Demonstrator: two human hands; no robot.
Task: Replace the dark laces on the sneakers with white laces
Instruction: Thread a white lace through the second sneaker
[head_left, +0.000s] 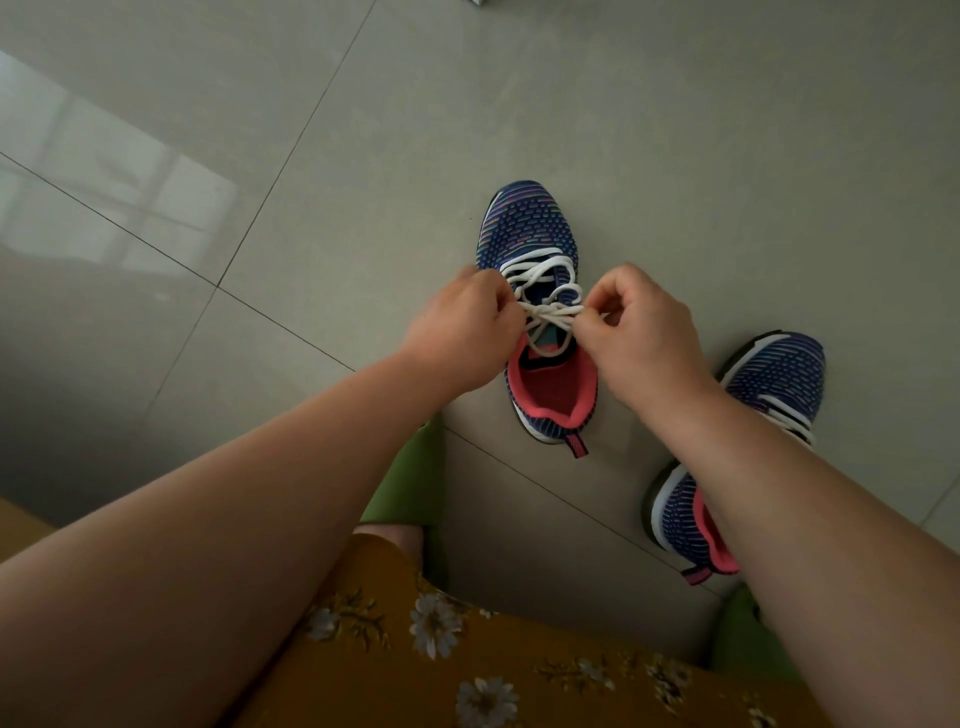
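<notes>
- Head view: a knit sneaker (532, 228) stands on the glossy grey tiled floor (311, 156), toe pointing away. Its upper is a dark blue weave with fine multicoloured dashes, the lining a coral pink, with a white sole edge and a small pull tab at the heel.
- A flat, woven white lace (540, 273) crosses the eyelets in loose loops and gathers into a knot over the tongue.
- The left hand (462, 332) has its fingers curled in, pinching one strand of the lace at the knot's left side.
- The right hand (641, 338) mirrors it: thumb and forefinger pinch the other strand, the remaining fingers curled above. Both strands run taut between the hands.
- A second sneaker (774, 374) of the same knit lies to the right, partly hidden by the right forearm, with white lacing visible on it.
- A mustard fabric with pale flowers (467, 649) covers the lap; green cushion edges (410, 478) show beside it.
</notes>
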